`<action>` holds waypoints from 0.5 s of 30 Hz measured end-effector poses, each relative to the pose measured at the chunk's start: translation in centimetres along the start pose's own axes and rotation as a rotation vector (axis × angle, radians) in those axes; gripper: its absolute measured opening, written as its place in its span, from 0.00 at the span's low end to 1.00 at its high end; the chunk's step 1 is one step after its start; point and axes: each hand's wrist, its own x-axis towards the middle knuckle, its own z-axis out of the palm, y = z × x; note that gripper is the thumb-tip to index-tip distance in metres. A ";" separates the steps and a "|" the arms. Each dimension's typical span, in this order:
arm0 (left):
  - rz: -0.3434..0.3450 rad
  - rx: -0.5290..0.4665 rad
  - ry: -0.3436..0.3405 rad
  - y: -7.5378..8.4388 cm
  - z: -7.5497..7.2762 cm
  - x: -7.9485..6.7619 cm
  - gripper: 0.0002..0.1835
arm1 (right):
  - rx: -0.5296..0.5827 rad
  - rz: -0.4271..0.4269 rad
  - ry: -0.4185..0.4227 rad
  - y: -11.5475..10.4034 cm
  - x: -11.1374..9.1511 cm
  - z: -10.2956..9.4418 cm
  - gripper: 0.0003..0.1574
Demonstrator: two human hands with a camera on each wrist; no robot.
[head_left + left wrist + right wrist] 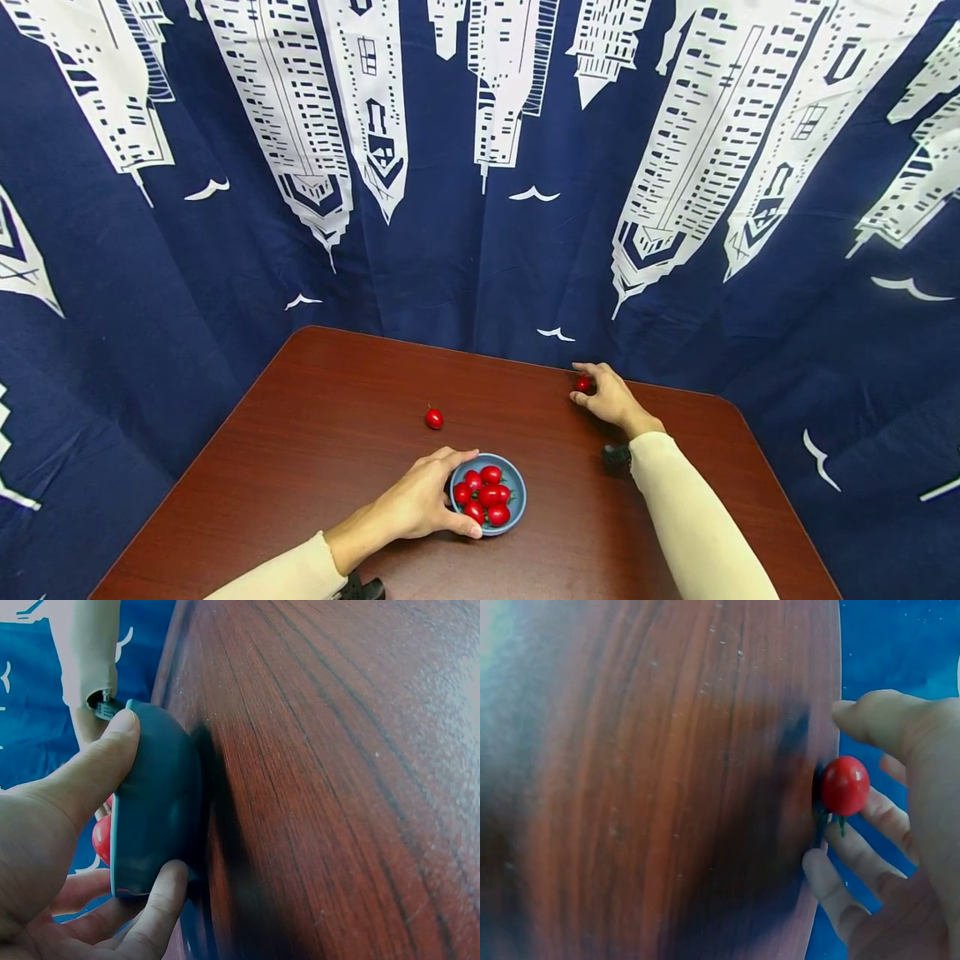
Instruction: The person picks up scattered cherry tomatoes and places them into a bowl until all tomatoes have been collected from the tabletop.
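My left hand grips the near-left side of a small blue bowl, thumb on the near rim and fingers around the far side. Several red cherry tomatoes lie inside it. In the left wrist view the bowl stands on the tabletop with the thumb on its rim. Near the table's far edge, my right hand reaches around a single cherry tomato. The right wrist view shows thumb and fingers spread about this tomato, the thumb apart from it; whether a finger touches it I cannot tell.
Another cherry tomato lies on the brown wooden table, beyond the bowl and to its left. A dark blue curtain with white building prints hangs just behind the table's far edge.
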 end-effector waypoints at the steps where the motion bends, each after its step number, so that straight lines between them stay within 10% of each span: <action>1: 0.002 -0.002 0.000 0.0 0.0 0.0 0.58 | -0.004 -0.002 0.000 -0.3 -0.2 0.0 0.40; 15: -0.008 0.004 -0.002 -0.2 0.0 0.1 0.59 | -0.011 0.015 0.017 -0.4 -0.8 0.9 0.19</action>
